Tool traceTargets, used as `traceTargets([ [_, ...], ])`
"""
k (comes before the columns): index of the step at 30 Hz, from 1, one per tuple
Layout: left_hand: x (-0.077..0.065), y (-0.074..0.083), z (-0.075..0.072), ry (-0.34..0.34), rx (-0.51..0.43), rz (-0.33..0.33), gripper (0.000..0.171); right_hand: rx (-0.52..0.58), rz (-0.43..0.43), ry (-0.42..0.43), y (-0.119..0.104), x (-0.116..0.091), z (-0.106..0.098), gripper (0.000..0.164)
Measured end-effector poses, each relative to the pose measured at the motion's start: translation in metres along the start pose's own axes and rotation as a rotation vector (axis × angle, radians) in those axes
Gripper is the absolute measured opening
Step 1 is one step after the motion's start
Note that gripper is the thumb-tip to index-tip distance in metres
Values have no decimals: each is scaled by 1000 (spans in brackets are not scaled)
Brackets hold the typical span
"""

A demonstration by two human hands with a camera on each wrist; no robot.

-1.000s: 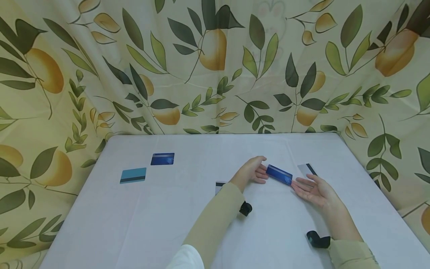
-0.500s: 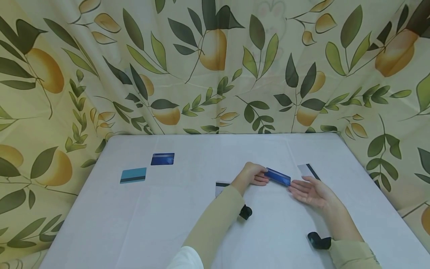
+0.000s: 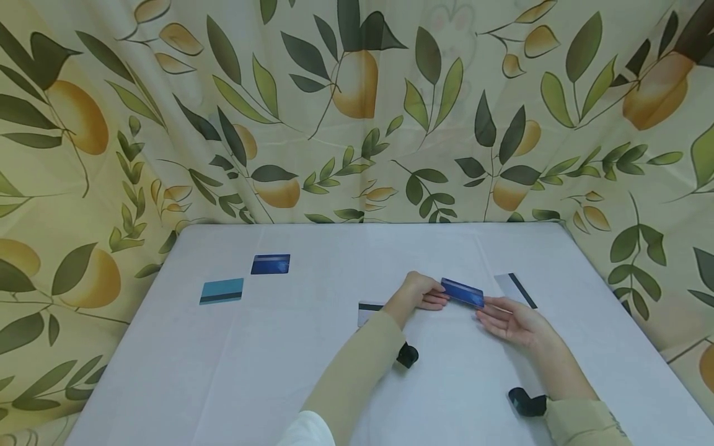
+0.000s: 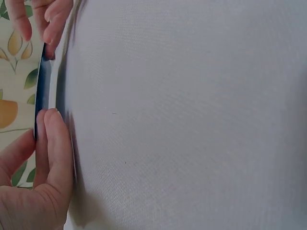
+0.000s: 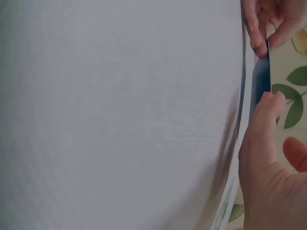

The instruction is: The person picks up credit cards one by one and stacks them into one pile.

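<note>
White table (image 3: 167, 365), left fingers (image 4: 58, 143) pinching a blue card (image 3: 462, 293), right fingers (image 5: 262, 129) nearly straight, touching its other end

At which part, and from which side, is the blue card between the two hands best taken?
Probably by pinching the blue card at its short right end, from the right, thumb above and fingers below. It is thin and flat, and the left hand pinches its left end. The right hand is at the other end, thumb apart.
</note>
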State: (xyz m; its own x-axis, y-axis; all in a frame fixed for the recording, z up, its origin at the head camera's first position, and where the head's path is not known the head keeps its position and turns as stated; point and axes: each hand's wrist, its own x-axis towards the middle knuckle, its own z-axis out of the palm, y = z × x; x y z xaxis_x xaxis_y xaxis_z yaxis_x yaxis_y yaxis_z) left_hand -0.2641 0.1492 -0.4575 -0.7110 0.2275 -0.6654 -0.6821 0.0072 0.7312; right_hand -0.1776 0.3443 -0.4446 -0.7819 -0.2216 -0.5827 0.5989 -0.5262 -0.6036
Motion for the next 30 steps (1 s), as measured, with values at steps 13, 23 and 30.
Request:
traceTargets([
  [13,-11,1,-10,-10,-58,75,6,-98,-116,85,11,6,13,14],
  [23,-10,-3,-31,-60,-73,82,10,-83,-129,132,17,6,34,21],
  [30,-19,-3,-43,-52,-60,102,14,-150,-131,184,23,8,46,41],
])
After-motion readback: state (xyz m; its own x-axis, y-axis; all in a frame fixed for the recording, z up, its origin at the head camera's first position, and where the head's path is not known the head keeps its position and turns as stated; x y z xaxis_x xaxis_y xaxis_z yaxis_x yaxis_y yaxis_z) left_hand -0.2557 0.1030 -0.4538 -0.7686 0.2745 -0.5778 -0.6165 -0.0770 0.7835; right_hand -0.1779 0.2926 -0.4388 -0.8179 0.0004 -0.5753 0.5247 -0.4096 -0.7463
